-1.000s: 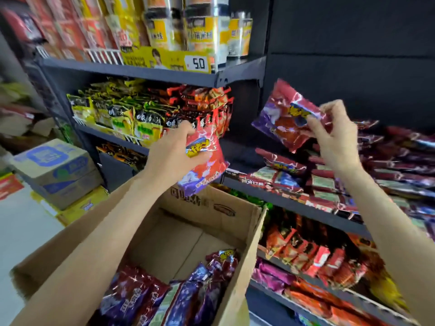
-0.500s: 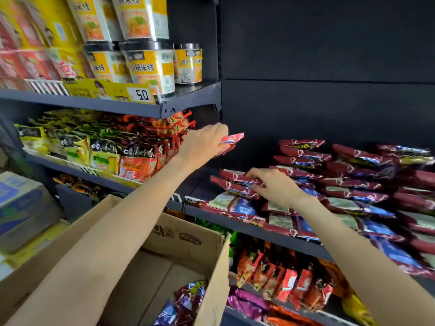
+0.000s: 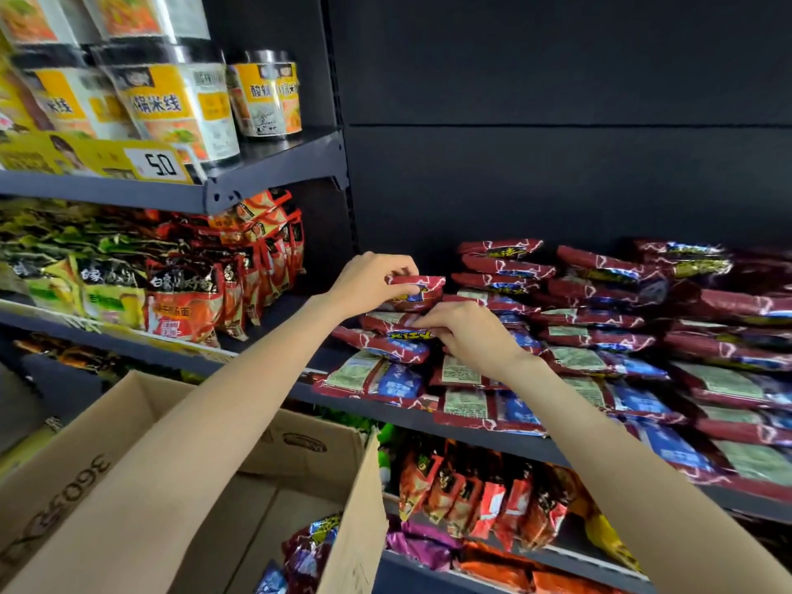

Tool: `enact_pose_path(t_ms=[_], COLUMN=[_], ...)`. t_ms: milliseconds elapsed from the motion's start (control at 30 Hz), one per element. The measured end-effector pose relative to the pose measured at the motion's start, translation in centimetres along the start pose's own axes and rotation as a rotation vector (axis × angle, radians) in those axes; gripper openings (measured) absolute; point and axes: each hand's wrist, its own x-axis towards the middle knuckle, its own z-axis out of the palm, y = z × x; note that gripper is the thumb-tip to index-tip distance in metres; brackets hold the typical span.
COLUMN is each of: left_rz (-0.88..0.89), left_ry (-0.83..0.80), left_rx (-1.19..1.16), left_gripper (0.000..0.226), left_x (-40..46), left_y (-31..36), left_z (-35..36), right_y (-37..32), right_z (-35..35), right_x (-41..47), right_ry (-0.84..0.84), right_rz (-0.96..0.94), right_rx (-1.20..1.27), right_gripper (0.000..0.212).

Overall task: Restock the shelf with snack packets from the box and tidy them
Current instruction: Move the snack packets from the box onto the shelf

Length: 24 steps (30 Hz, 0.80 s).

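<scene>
— Surface and surroundings?
— Dark metal shelf (image 3: 428,415) against a matt black back panel (image 3: 557,173). Glossy red and blue snack packets (image 3: 600,336) stacked flat along it in overlapping layers, some label side up. To the left, another bay: lidded noodle cups (image 3: 180,100) above a yellow price strip (image 3: 94,158) marked 5.0, upright orange and green noodle bags (image 3: 184,302) one level down. Below the worked shelf, standing red-orange pouches (image 3: 471,495) and a purple pack. Open brown cardboard box (image 3: 351,508) in the foreground, flaps up, a few purple-blue packets (image 3: 313,546) lying inside.

— Hands?
— Both forearms bare, reaching forward over the box. Left hand (image 3: 368,280) at the left end of the stack, fingers curled over the top of one red packet (image 3: 418,289) with thumb underneath, packet held flat just above the pile. Right hand (image 3: 471,336) just below and beside it, palm down, fingers bent onto the topmost stacked packet (image 3: 398,325); cannot tell whether gripping or only pressing.

— Materials?
— Crinkled foil film with white crack-pattern print, flat pillow shapes. Corrugated board, printed digits on the near flap. Painted steel shelving with bracket at the upright.
</scene>
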Motion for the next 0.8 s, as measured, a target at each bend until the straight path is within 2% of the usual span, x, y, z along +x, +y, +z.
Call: enact_pose_path(t_ms=[100,233,333,433,600,733,800], left_rz=[-0.009,-0.121,-0.125,-0.074,0.018,0.108,0.175], left_ry=[-0.140,-0.306,-0.339,-0.234,0.059,0.325,0.496], left_rx=[-0.043,-0.141,-0.131,-0.055,0.089,0.294,0.334], left_gripper=[0.008,0.027,0.031,0.035,0.030,0.021,0.018], left_x=[-0.1,-0.9,-1.7,-3.0,-7.6,-14.1,-18.4], left_y=[-0.2,-0.5,-0.3,0.5,1.7,2.0,1.6], left_z=[1.0,0.8,0.0,-0.8,-2.9,-5.3,-6.4], right_y=[0.0,-0.3,-0.8,-1.9,-6.2,-10.4,-12.7], right_z=[0.1,0.0,0.1,0.3,0.4,1.9,3.3], right_x=[0.0,-0.3,-0.8,-1.3,-2.2,-2.7,-2.9], right_ry=[0.040,0.039,0.099,0.294,0.554,0.645,0.634], right_rz=[0.043,0.089,0.113,0.082,-0.079,-0.223,-0.314], right_rx=[-0.004,-0.025,-0.063,-0.049,-0.064,-0.053,-0.019], right_gripper=[0.032,0.027,0.026,0.023,0.025,0.021,0.020])
